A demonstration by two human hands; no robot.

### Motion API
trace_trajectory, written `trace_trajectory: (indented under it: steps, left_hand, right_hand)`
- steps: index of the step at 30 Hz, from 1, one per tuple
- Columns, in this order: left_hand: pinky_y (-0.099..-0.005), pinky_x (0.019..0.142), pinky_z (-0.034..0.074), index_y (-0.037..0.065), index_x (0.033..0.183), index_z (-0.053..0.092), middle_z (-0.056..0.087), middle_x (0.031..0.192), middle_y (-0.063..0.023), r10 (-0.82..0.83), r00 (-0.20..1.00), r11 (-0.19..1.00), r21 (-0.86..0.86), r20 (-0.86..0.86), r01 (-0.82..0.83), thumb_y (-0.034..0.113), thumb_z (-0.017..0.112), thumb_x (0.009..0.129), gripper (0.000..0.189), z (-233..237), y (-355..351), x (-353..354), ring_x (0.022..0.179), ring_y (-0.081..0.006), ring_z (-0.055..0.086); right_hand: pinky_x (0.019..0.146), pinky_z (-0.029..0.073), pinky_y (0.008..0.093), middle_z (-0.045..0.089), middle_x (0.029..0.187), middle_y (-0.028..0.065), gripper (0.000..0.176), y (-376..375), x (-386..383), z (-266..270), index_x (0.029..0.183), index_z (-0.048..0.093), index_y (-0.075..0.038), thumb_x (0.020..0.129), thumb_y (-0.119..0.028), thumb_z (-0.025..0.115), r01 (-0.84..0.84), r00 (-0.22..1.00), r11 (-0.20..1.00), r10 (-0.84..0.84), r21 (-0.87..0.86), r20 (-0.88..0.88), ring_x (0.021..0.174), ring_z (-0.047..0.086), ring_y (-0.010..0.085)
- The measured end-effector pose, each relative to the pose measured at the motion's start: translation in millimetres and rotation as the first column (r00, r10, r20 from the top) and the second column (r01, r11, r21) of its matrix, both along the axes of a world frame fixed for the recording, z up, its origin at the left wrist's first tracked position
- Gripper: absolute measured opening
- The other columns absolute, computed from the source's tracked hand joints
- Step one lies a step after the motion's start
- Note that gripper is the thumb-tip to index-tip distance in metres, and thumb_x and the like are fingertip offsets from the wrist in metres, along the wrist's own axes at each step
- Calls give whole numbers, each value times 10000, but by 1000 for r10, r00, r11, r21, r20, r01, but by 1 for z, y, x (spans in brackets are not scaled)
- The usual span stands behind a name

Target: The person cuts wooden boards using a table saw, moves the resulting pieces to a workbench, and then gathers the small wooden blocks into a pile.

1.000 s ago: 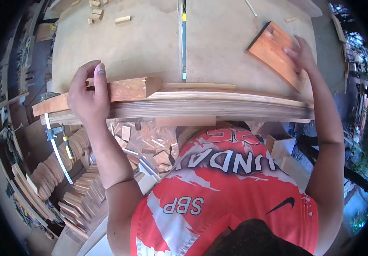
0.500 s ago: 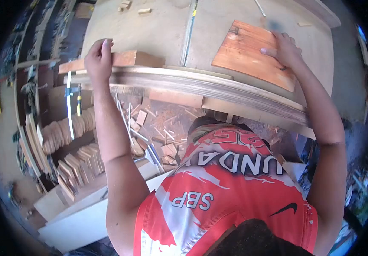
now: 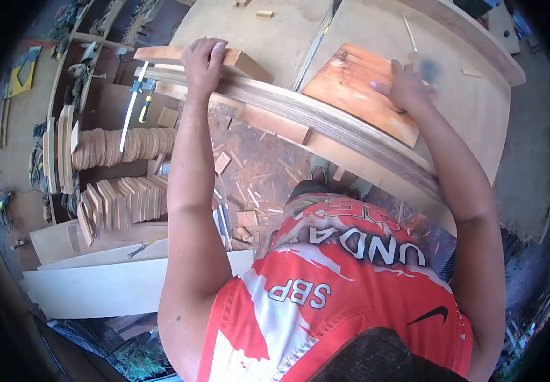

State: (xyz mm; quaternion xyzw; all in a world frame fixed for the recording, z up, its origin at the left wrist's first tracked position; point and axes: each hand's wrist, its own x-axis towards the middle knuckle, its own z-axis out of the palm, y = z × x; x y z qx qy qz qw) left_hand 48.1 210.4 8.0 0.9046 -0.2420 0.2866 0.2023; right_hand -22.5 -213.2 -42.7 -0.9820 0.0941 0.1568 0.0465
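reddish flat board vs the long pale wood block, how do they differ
The reddish flat wooden board is wide and thin; the long pale wooden block is narrow and thicker. The board lies further in on the plywood table under the flat right hand; the block sits at the table's near edge, gripped by the left hand. The board is deeper orange-red than the block. Both are bare wood lying flat.

1. A row of round wooden discs (image 3: 119, 145) lies on its side at the left.
2. Just below it, square wooden pieces (image 3: 125, 200) stand stacked in rows.
3. A clamp (image 3: 133, 105) with a yellow handle hangs above the discs.
4. Pale plywood sheets (image 3: 96, 286) lie flat on the floor (image 3: 17, 159).
5. Wood scraps (image 3: 249, 172) litter the ground.
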Motion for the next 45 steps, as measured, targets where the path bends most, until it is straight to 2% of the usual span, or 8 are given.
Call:
trace_trajectory:
  steps: [4, 9, 17, 27, 34, 40, 42, 45]
  left_hand:
    - [-433, 980, 364, 112, 953, 723, 696, 976, -69, 30, 999, 1000, 6, -46, -30, 282, 523, 975, 264, -5, 2, 3, 1077, -300, 590]
    - [-447, 1000, 346, 117, 965, 722, 694, 967, -77, 42, 999, 999, 27, -4, -42, 267, 468, 986, 296, -5, -2, -1, 1121, -327, 581]
    - [-418, 957, 401, 52, 885, 701, 691, 914, -97, 40, 990, 997, -76, 133, -30, 254, 363, 1004, 411, -13, -18, -4, 962, -293, 598]
    - [-417, 991, 418, 53, 892, 707, 704, 887, -80, -36, 989, 987, -147, 146, 58, 227, 465, 992, 314, -18, -12, -1, 952, -248, 608]
    - [-407, 988, 418, 68, 884, 703, 700, 864, -62, -31, 992, 990, -132, 120, 47, 233, 482, 985, 293, -12, -12, -3, 911, -230, 616]
    - [-402, 992, 407, 67, 865, 689, 694, 838, -49, -34, 994, 990, -133, 106, 48, 232, 491, 978, 281, -13, -12, -3, 873, -213, 622]
    - [-397, 994, 402, 67, 862, 688, 692, 834, -47, -52, 992, 983, -168, 116, 71, 236, 494, 977, 281, -15, -13, -2, 879, -214, 623]
    - [-397, 993, 401, 68, 866, 690, 695, 861, -52, -82, 991, 977, -189, 102, 100, 234, 501, 975, 275, -14, -12, -2, 893, -214, 624]
  right_hand:
    - [1009, 367, 666, 497, 1401, 136, 926, -6, 0, -4, 1447, 415, -138, 781, -749, 613, -33, 999, 999, 34, -23, 31, 1318, 454, 333]
    - [1036, 423, 438, 581, 1271, 158, 835, -13, 14, -27, 1352, 522, -70, 762, -625, 724, -192, 948, 957, 123, 218, 295, 1209, 535, 316]
    - [988, 462, 414, 611, 1222, 154, 721, -8, 31, -32, 1269, 585, -33, 720, -429, 832, -179, 954, 917, 73, 357, 292, 1147, 580, 326]
    - [934, 481, 394, 628, 1145, 164, 644, 2, 30, -31, 1237, 584, -2, 717, -263, 862, -160, 939, 921, 31, 356, 342, 1048, 610, 323]
    - [972, 459, 432, 632, 1166, 187, 682, 5, 31, -30, 1238, 601, -12, 724, -392, 839, -111, 956, 921, -4, 374, 292, 1096, 592, 361]
    - [979, 431, 447, 627, 1173, 180, 683, 15, 25, -24, 1241, 604, -35, 734, -440, 819, -134, 940, 961, 45, 243, 338, 1097, 567, 375]
    - [962, 436, 441, 607, 1202, 171, 703, 16, 22, -28, 1272, 587, -51, 746, -463, 804, -176, 899, 983, 141, 49, 414, 1125, 551, 374]
    - [967, 439, 443, 590, 1218, 171, 727, 24, 19, -18, 1298, 571, -63, 750, -486, 793, -84, 951, 995, 66, 48, 302, 1125, 554, 366]
